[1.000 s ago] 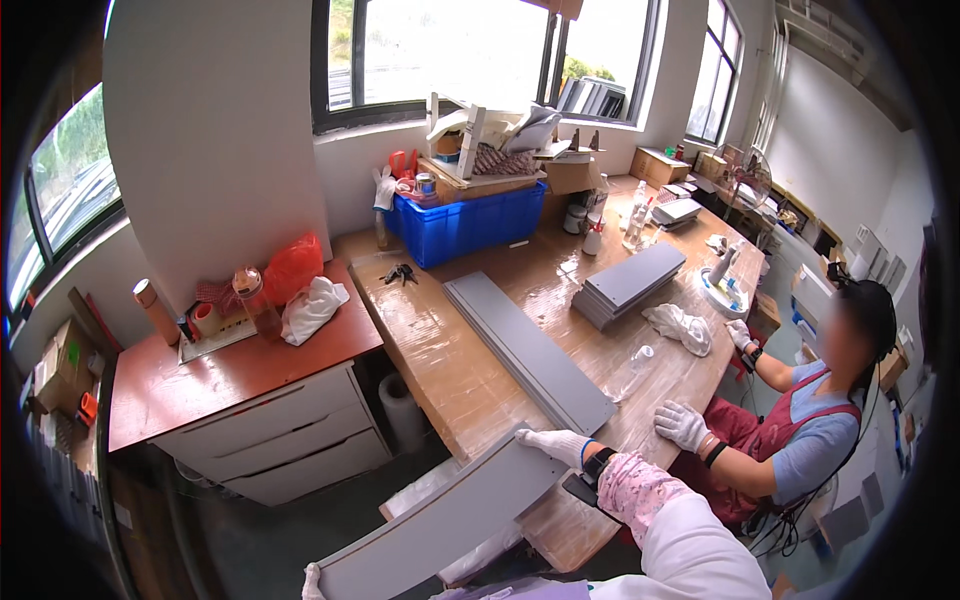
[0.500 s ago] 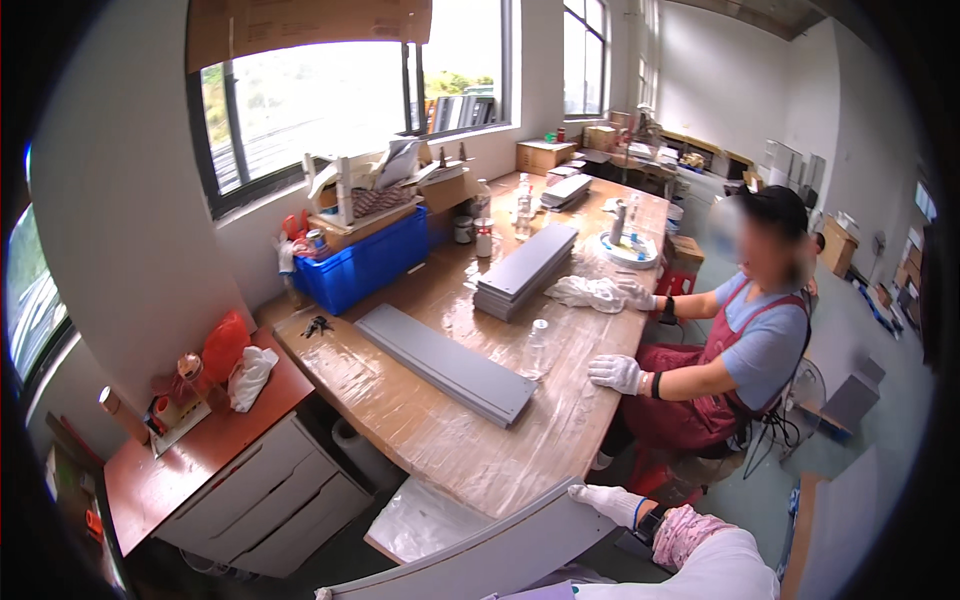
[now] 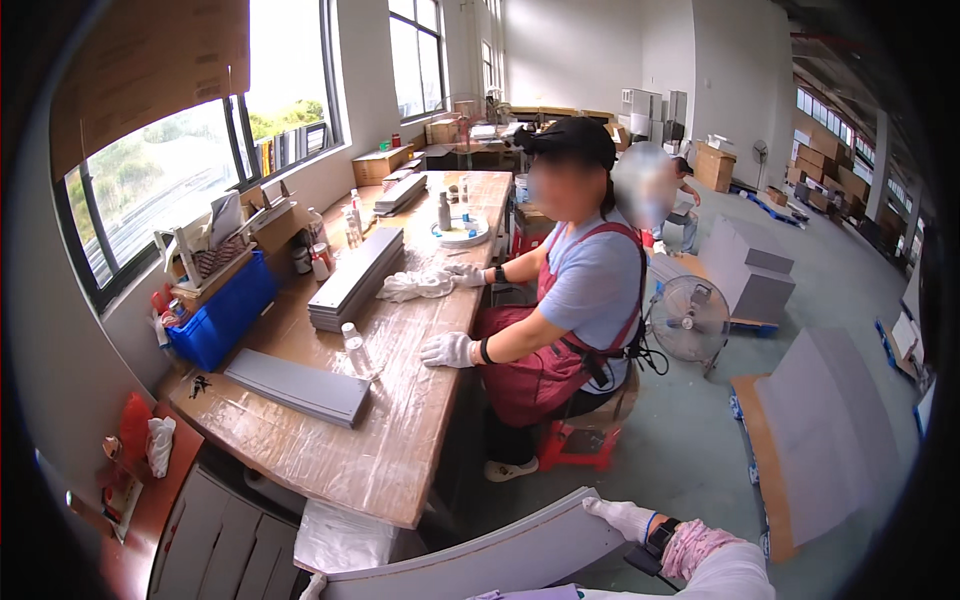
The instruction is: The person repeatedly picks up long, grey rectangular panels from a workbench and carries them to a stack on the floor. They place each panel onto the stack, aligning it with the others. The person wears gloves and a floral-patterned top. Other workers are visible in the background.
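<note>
I hold a long grey metal panel point(image 3: 480, 560) low across the bottom of the view. My right hand point(image 3: 618, 516), in a white glove, grips its right end. Only the fingertips of my left hand point(image 3: 313, 583) show at the bottom edge, touching the panel's left end. Another grey panel point(image 3: 297, 386) lies flat on the plastic-covered wooden table point(image 3: 400, 440) just beyond.
A seated person in a red apron rests gloved hands point(image 3: 447, 349) on the table beside a white cloth point(image 3: 412, 286). A stack of grey panels point(image 3: 355, 278), a blue crate point(image 3: 222, 308), bottles, a floor fan point(image 3: 688, 316) and stacked panels on pallets point(image 3: 820, 430) surround the aisle.
My view has swung right, away from the table's near corner toward the aisle. The panel in my hands has dropped lower in the picture and come off the table edge.
</note>
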